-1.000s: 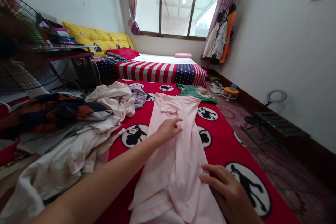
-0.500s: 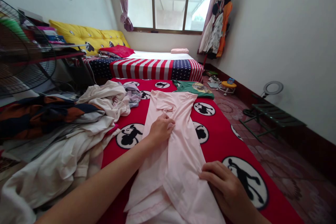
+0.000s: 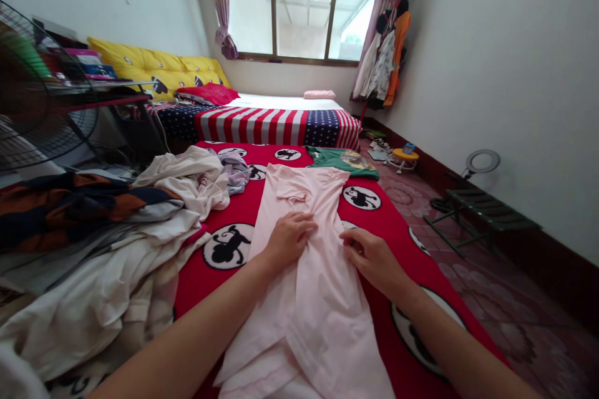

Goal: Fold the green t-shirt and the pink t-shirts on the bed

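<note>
A pale pink shirt lies lengthwise in front of me, its sides folded inward and a sleeve laid across its upper part. My left hand rests on the middle of the shirt, fingers stretched over the cloth along the fold. At the shirt's right edge is my right hand, its fingers curled with the tips closed at the cloth; the thumb is partly hidden. Beneath the shirt spreads a red blanket with black monkeys in white circles. A folded green shirt lies just beyond the pink one.
A heap of loose clothes covers the left side. Behind it stands a fan by a cluttered desk. A bed is under the window. On the right floor are a dark green folding stool and a yellow stool.
My right hand has moved forward along the shirt's right edge, from its lower part to about level with my left hand. My left hand stays on the middle of the shirt.
</note>
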`<state>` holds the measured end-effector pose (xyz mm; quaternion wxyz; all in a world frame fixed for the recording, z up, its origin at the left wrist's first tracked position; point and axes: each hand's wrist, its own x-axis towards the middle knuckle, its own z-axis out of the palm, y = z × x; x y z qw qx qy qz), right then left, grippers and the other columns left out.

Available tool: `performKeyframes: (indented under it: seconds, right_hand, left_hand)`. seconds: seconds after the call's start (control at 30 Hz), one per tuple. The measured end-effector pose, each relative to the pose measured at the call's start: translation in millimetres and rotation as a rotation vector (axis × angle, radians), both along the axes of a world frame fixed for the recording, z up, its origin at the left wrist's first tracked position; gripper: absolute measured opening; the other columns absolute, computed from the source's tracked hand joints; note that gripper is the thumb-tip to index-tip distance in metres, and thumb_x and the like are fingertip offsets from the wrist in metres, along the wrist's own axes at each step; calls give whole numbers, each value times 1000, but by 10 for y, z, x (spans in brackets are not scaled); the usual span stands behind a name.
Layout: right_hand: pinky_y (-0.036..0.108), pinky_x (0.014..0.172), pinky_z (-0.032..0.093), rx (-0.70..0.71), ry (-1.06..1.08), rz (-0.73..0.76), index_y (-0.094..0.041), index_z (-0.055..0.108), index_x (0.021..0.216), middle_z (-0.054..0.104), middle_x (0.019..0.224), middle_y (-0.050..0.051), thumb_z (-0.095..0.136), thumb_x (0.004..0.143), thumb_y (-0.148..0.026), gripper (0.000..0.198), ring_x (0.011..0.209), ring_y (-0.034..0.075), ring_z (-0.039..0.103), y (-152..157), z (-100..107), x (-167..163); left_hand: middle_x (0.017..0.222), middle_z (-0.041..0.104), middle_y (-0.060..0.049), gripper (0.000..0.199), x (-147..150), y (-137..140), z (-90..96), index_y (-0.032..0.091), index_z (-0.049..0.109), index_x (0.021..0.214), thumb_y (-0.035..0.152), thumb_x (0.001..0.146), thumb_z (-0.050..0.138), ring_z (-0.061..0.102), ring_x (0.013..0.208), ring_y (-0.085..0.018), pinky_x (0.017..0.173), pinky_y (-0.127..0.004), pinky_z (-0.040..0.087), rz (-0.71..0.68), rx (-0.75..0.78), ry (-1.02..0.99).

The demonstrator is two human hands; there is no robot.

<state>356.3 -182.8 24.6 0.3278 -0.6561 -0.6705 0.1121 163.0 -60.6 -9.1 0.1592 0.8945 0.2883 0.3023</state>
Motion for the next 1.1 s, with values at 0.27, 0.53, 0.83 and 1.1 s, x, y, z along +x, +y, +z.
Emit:
performKeyframes:
  seconds: [0.27,0.53,0.83,1.1]
  right_hand:
    - [27,64,41,-109,-104,-281,-19,67,80,70,76,6,53,79,-21,14,73,19,64,480,-104,-20]
    - [27,59,37,-183,-125,-401,-20,65,72,69,70,4,55,75,-24,12,69,19,62,373,-110,248]
    - [28,67,40,-74,-262,-95,-22,60,84,65,90,2,51,85,-25,10,77,18,61,106,10,48]
    - [29,65,42,-193,-278,-58,-25,58,90,63,91,1,57,86,-34,10,74,18,61,-425,-83,-44]
  left_hand:
    - [127,64,-8,33,-24,-26,16,20,69,115,11,85,58,56,120,-23,105,-40,42,-9,-40,-41]
    - [136,58,-8,41,-27,-59,44,26,67,120,41,82,68,52,124,-29,107,-45,39,2,12,113]
    - [140,55,-5,40,-29,-62,24,27,62,125,41,88,61,50,128,-25,109,-42,37,7,51,172]
    - [142,53,-5,40,-30,-70,10,27,61,126,42,90,57,47,130,-25,108,-43,37,0,55,189]
